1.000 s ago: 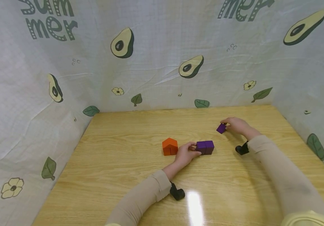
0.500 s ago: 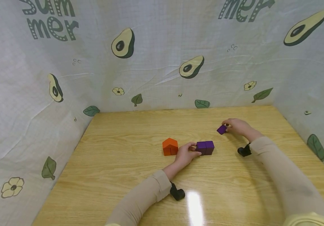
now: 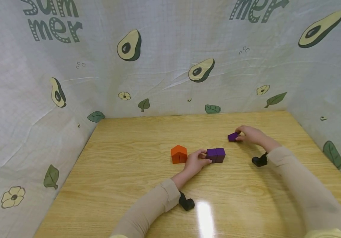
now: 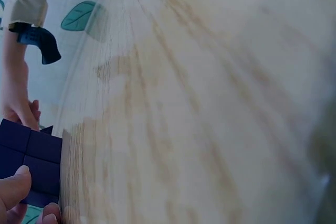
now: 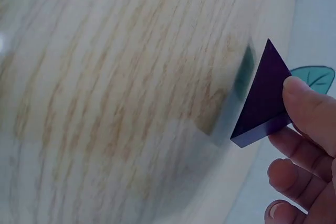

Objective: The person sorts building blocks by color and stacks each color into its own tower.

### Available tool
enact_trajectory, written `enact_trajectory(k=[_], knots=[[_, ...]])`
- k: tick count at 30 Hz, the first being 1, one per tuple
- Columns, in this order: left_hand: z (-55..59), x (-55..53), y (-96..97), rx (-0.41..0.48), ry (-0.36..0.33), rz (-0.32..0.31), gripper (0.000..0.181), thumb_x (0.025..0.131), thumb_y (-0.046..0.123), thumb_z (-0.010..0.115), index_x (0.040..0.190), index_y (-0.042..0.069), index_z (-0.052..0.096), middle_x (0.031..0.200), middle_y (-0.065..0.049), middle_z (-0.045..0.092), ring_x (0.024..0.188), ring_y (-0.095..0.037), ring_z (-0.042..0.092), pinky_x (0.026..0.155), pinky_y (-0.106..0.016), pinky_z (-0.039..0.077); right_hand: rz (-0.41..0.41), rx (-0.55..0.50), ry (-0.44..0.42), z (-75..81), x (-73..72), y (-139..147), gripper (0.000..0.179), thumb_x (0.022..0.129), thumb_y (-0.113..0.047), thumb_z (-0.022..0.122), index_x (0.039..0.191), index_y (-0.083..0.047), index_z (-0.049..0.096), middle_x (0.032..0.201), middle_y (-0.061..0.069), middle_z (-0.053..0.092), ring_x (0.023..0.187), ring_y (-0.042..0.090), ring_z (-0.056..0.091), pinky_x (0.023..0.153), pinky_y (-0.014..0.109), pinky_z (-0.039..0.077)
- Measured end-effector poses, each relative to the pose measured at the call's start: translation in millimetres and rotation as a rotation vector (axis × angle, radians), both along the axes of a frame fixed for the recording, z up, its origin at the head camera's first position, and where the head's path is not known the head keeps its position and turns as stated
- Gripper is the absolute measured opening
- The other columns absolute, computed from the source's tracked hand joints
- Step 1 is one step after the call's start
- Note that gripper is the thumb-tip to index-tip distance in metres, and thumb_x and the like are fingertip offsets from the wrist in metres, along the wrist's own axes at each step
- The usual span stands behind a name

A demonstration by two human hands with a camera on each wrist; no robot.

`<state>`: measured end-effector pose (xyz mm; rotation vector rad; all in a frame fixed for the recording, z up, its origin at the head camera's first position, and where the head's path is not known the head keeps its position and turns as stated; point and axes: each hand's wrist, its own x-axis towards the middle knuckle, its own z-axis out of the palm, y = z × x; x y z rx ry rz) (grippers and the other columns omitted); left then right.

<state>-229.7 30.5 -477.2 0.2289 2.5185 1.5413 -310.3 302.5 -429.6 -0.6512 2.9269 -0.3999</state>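
My right hand point(image 3: 251, 135) pinches a purple triangular block point(image 5: 265, 95) between thumb and fingers, close over the far right part of the table. In the head view this block point(image 3: 233, 137) shows as a small purple shape at the fingertips. My left hand point(image 3: 196, 162) grips the left end of a stack of purple cube blocks point(image 3: 216, 155). In the left wrist view the stack point(image 4: 44, 145) shows two rows of two, the thumb pressing the near face. Left of this hand stands an orange block stack point(image 3: 178, 154) with a pointed, roof-like top.
The light wooden table point(image 3: 122, 185) ends at a white cloth point(image 3: 164, 43) printed with avocados, leaves and flowers, which hangs behind it and at both sides. Black wrist cameras point(image 3: 186, 202) stick out below the sleeves. Bright glare point(image 3: 205, 218) lies on the near tabletop.
My right hand has shifted slightly right and nearer, and the triangular block has turned in its fingers. The left hand and both stacks stay in place.
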Motion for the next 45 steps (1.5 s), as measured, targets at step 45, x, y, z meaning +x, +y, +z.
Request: enact_trajectory(k=[45], knots=[[0.8,-1.5,-0.3,0.002,-0.005,0.001,0.038,0.077,0.025,0.073,0.112,0.013,0.063,0.087,0.001,0.064,0.078,-0.008,0.056,0.068,-0.021,0.044,0.207,-0.053,0.157,40.8,63.7,-74.1,0.029,0.080,-0.023,0.070,0.099,-0.003,0.063,0.086,0.002,0.060,0.064,0.007,0.045,0.056,0.023,0.040]])
